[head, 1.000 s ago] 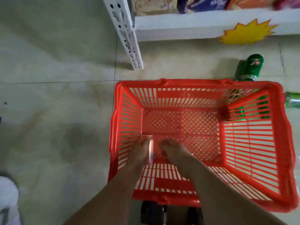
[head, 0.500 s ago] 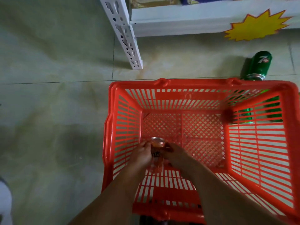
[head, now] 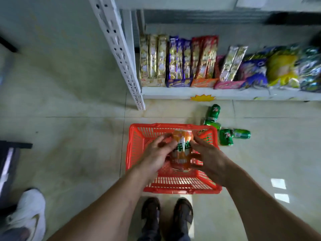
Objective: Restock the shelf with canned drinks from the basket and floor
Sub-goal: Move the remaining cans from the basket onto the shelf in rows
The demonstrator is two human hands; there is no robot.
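An orange drink can (head: 182, 150) hangs upright above the red plastic basket (head: 135, 150), held between both hands. My left hand (head: 156, 156) grips its left side and my right hand (head: 208, 159) grips its right side. The basket stands on the tiled floor in front of my feet. Several green cans (head: 225, 136) lie on the floor just right of the basket's far corner, one (head: 214, 111) nearer the shelf. The white bottom shelf (head: 225, 94) holds rows of snack packets.
A white perforated shelf post (head: 121, 54) rises at the shelf's left end. A yellow star tag (head: 202, 97) sticks on the shelf edge. Another person's white shoe (head: 26, 213) is at the lower left, beside a dark object (head: 8, 164).
Both hands lifted the orange can up out of the basket. The view pulled back and up, bringing the shelf, the floor cans and my feet into sight.
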